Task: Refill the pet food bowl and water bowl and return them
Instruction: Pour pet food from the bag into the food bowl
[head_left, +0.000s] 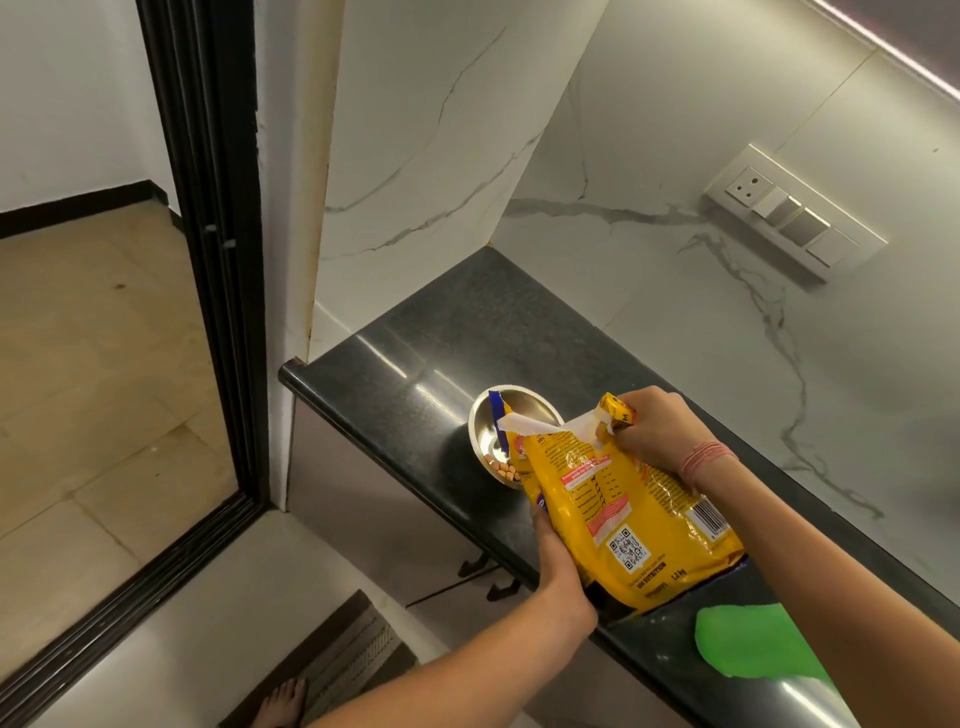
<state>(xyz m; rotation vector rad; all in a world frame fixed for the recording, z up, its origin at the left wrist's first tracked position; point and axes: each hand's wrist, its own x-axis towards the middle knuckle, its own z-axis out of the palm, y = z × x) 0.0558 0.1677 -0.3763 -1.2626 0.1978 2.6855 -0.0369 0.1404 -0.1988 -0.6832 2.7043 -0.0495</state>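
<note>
A yellow pet food bag (618, 512) is tilted over a shiny steel bowl (514, 408) that stands near the front edge of the black counter (467, 322). The bag's torn open mouth points into the bowl, and a few brown kibble pieces (506, 472) lie in the bowl at its near side. My left hand (558, 564) grips the bag from below at its left edge. My right hand (657, 428) pinches the bag's top right corner. No water bowl is in view.
A green thing (748, 644) lies on the counter by my right forearm. A switch and socket panel (795, 213) sits on the marble wall. Left of the counter is a black-framed doorway (208, 260). A floor mat (348, 660) and a bare foot (283, 701) are below.
</note>
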